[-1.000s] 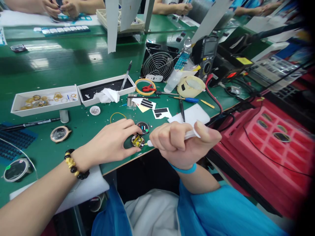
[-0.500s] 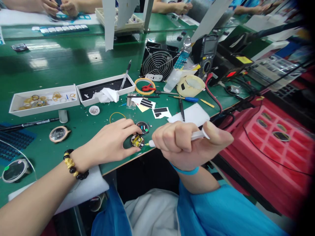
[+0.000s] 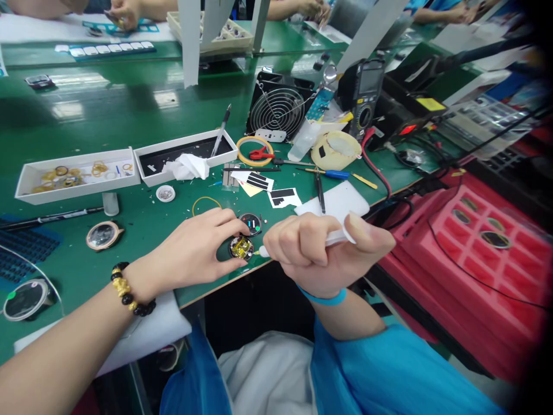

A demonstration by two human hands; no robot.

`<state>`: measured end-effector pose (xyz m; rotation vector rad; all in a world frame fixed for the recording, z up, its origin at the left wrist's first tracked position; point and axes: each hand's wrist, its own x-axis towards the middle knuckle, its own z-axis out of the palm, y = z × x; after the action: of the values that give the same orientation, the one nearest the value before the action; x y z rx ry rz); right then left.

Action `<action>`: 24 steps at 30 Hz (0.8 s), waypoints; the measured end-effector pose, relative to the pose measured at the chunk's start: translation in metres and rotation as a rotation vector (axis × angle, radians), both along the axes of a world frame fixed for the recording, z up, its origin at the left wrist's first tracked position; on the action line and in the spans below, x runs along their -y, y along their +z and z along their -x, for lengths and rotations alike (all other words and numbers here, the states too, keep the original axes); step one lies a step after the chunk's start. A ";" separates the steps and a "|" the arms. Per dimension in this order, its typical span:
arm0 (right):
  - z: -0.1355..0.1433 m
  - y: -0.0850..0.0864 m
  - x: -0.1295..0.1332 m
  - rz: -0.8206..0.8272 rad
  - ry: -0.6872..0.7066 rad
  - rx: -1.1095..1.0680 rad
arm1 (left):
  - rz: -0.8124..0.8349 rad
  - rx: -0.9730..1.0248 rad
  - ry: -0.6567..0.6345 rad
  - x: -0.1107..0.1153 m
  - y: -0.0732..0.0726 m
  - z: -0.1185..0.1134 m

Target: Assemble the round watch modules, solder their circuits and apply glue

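My left hand (image 3: 203, 245) grips an opened round watch case (image 3: 241, 248) between thumb and fingers near the table's front edge. Yellow and metallic parts show inside the case. Just behind it lies a dark round watch face part (image 3: 250, 224) with a green dot and small blue strips. In my right hand (image 3: 319, 248) is a white syringe (image 3: 334, 237), fingers wrapped round its barrel and thumb on the plunger end. Its thin tip points left at the case's right rim; whether it touches cannot be made out.
White boxes (image 3: 78, 193) hold rubber rings and tissue. Behind my right hand stand a fan (image 3: 277, 112), a tape roll (image 3: 254, 151), tweezers (image 3: 319, 193) and a multimeter (image 3: 367, 95). Red foam trays (image 3: 470, 253) stand at right. Co-workers' hands (image 3: 125, 12) work across the bench.
My right thumb has moved left and closer to the fingers, with the syringe's plunger end further in. My left hand and the watch case stay put.
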<state>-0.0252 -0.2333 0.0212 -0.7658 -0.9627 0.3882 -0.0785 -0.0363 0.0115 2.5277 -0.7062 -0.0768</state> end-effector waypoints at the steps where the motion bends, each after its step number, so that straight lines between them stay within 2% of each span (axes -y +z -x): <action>1: 0.000 0.000 0.000 0.001 0.001 -0.002 | 0.001 0.000 -0.001 0.000 0.000 0.000; 11: 0.000 0.003 0.000 0.021 0.003 -0.003 | -0.002 0.003 -0.006 -0.001 0.000 0.000; 14: 0.003 0.015 0.005 0.007 -0.006 -0.029 | -0.002 0.007 -0.008 -0.001 -0.001 0.000; 18: 0.007 0.038 0.017 0.019 -0.089 -0.119 | -0.002 0.009 -0.004 -0.002 -0.001 0.000; 24: 0.005 0.068 0.024 0.019 -0.183 -0.050 | -0.001 -0.010 0.004 -0.002 0.001 0.001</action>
<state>-0.0304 -0.2569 0.0891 -0.8507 -0.8359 0.2566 -0.0793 -0.0339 0.0121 2.5278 -0.6981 -0.0880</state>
